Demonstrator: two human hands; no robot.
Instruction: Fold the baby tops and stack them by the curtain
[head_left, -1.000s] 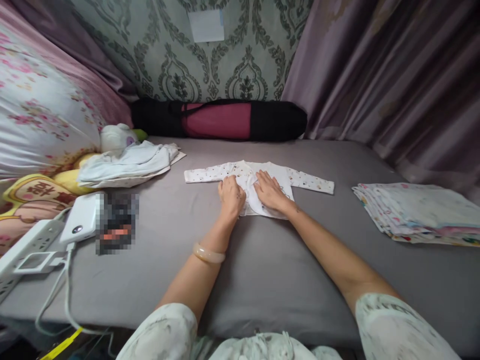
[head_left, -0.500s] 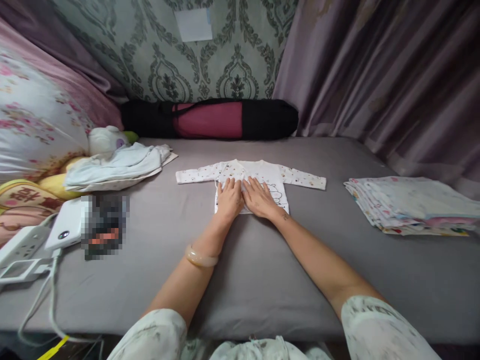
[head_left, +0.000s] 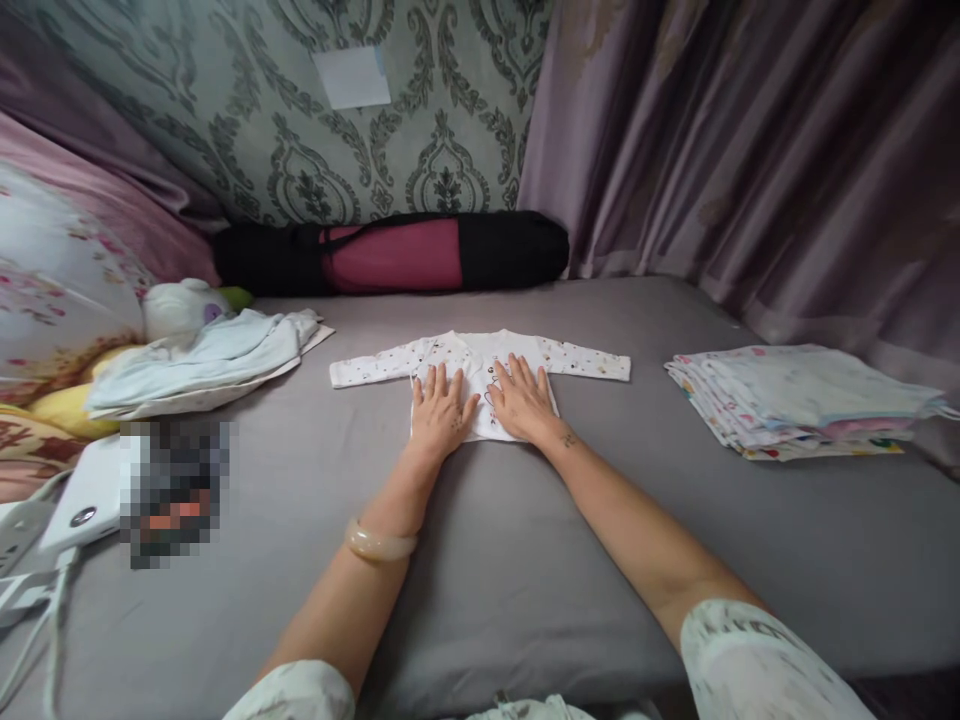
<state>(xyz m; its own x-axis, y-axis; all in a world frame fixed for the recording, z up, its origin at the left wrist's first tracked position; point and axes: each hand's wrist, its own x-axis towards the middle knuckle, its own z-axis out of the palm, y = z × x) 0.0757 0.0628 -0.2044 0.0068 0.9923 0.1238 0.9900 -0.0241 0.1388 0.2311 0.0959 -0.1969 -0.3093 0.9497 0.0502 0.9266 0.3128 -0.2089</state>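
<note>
A small white baby top [head_left: 577,360] with tiny coloured dots lies spread on the grey bed sheet [head_left: 525,560], both long sleeves stretched out to the sides. My left hand [head_left: 439,412] lies flat on the left half of its body, fingers spread. My right hand [head_left: 522,400] presses flat on the right half, fingers apart too. The two hands sit side by side with a narrow gap between them. A pale bangle [head_left: 379,543] is on my left wrist.
A stack of folded printed cloths [head_left: 795,400] lies at the right. A crumpled pale garment [head_left: 210,352] and soft toys sit at the left, with a white power bank [head_left: 82,495] and cables nearer. A black and pink roll bag [head_left: 390,255] lies along the wall.
My left hand has uncurled from a loose grip to lie flat. Both hands have slid apart across the top's body. The view has shifted to the right.
</note>
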